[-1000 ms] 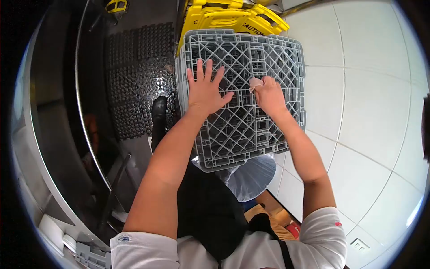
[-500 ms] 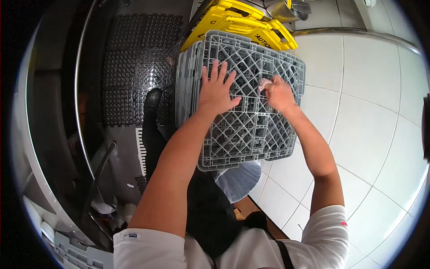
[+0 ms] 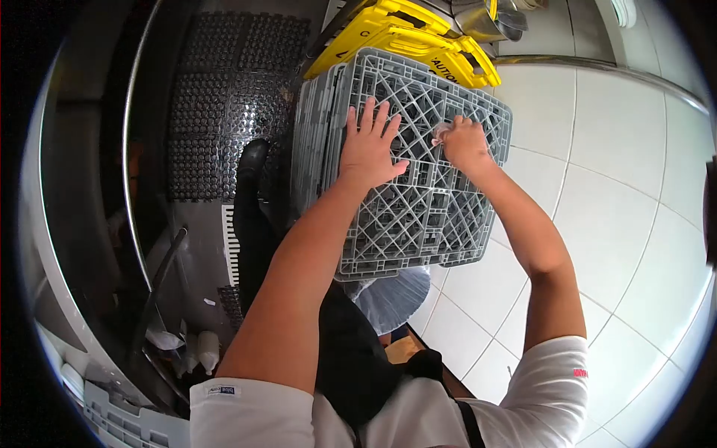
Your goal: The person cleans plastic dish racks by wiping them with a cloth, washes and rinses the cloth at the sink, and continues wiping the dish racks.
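A stack of grey plastic crates [image 3: 399,224] with lattice faces stands in front of me. My left hand [image 3: 367,153] lies on the lattice at its upper left, fingers spread, holding nothing. To its right, my right hand [image 3: 466,145] is closed on a crumpled, whitish-pink cloth [image 3: 441,134] against the same lattice. The palm side of my right hand is hidden.
Yellow caution signs [image 3: 407,45] lean behind the crates, with a metal container [image 3: 485,22] beyond. White tiled wall [image 3: 612,187] is on the right, black rubber mat [image 3: 209,134] on the left. A plastic-covered round item [image 3: 394,299] is below the crates.
The view has shifted, and the crate stack appears more turned, showing more of its left side. Both hands sit slightly further right in view, the left still spread and the right still closed on the cloth.
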`<state>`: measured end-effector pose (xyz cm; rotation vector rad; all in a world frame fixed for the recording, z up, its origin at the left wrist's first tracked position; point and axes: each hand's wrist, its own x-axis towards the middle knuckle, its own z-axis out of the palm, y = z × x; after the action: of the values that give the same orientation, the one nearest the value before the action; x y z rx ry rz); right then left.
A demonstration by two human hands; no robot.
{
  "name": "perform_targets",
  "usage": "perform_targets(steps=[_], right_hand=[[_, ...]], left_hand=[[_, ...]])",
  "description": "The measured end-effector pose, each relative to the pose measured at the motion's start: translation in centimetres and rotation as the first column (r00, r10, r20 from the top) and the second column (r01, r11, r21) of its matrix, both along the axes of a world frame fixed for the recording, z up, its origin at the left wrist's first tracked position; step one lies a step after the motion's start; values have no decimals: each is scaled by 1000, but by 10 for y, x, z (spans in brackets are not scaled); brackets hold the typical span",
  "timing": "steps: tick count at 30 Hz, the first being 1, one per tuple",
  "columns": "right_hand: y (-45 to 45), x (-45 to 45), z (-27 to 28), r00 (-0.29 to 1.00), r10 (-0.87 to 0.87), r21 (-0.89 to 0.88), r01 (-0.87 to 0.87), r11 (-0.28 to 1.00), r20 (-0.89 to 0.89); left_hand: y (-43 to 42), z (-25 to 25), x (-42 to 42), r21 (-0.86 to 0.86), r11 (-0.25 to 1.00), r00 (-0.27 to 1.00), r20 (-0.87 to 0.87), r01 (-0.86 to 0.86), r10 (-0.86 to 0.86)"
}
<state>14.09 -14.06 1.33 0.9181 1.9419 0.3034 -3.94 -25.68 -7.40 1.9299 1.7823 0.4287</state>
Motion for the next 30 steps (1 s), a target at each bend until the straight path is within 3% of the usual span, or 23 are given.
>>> perform_targets(steps=[4,5,9,12,16,19,22,25,27,30], right_hand=[[-3,-4,-14,996,-84,34,85,996,-18],[-6,-6,-6,988,-156,-24,156,988,-11],[-17,-1,1,999,-26,30,25,999,34],[-4,-11,-15,987,1,54,-10,999,162],[-10,-13,-17,987,-39,61,30,998,153],[-26,-6,-3,996,24,90,-32,995,85],[-11,-7,-13,991,51,79,-61,995,126],[-7,-8,-23,997,-3,88,-5,996,83],[-12,-2,-12,997,-73,59,73,996,11],[-21,-12,18,997,-55,0,55,998,56]], left_hand=[[-1,-1,0,-16,1000,1000,-12,11,-12],[0,0,0,-21,1000,1000,-16,17,-17],[2,1,-2,-50,998,999,-32,27,-29],[3,0,1,-28,999,999,-33,21,-22],[1,0,-1,0,1000,1000,-27,9,-9],[2,-2,-1,1,1000,1000,-15,-2,2],[2,-2,1,1,1000,1000,-14,5,-5],[-2,-2,1,-17,1000,1000,-13,13,-14],[2,-2,0,-22,1000,1000,-7,13,-13],[3,0,-1,-34,999,1000,-19,16,-17]])
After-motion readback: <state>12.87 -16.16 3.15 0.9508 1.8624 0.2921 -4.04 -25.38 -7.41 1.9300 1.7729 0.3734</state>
